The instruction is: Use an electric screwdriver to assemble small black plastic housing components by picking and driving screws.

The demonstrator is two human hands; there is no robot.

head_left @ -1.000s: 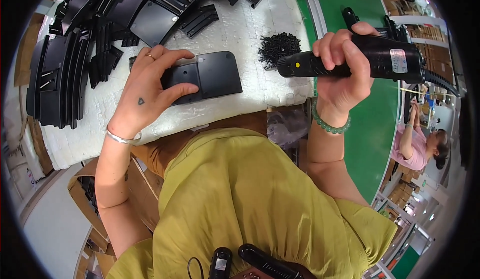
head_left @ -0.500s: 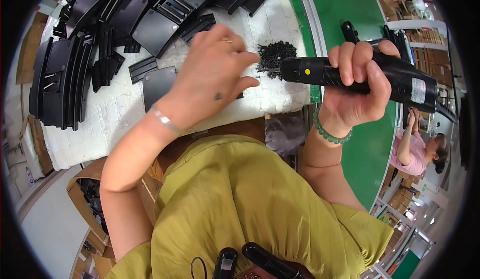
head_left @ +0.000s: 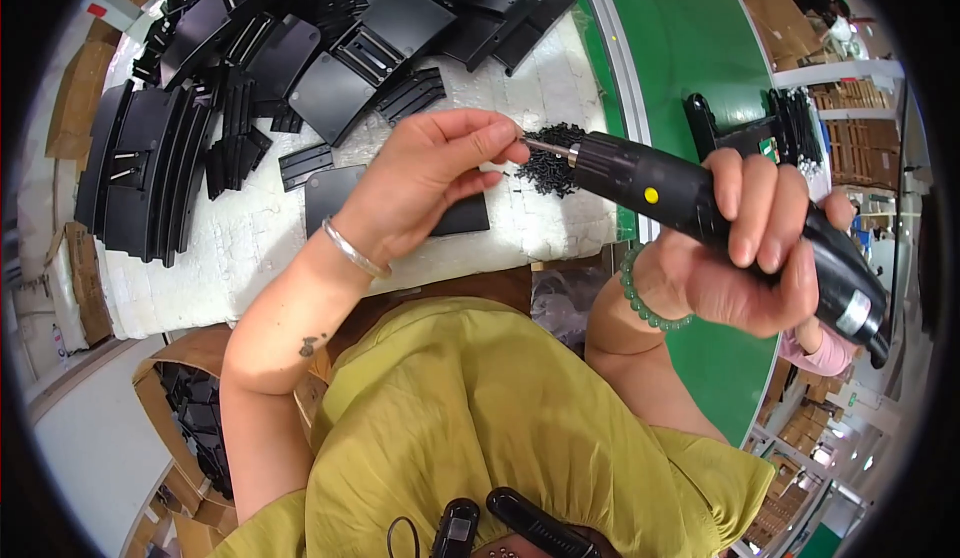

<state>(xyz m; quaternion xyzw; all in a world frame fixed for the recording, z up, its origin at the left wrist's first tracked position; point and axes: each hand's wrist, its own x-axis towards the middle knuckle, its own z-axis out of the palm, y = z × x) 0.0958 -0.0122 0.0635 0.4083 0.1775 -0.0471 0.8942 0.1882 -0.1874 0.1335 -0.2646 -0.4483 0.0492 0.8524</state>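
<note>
My right hand (head_left: 750,248) is wrapped round a black electric screwdriver (head_left: 650,183) with a yellow dot on its barrel. Its metal bit points left and meets the fingertips of my left hand (head_left: 430,173). Thumb and forefinger there are pinched on a tiny dark screw at the bit's tip, mostly hidden by the fingers. Behind the bit lies a pile of small black screws (head_left: 553,163). Partly under my left hand, a flat black plate (head_left: 462,216) rests on the white padded table top (head_left: 540,233).
Several black panels (head_left: 330,93) with slotted metal strips are heaped at the far left, beside a row of standing black panels (head_left: 140,173). A green work surface (head_left: 700,48) runs along the right. A cardboard box (head_left: 165,398) holding black parts stands at lower left. Another person's pink sleeve (head_left: 830,353) shows at right.
My left hand has moved from beside the screw pile to a pinch at the bit's tip. The screwdriver has tilted, its rear end now lower in view.
</note>
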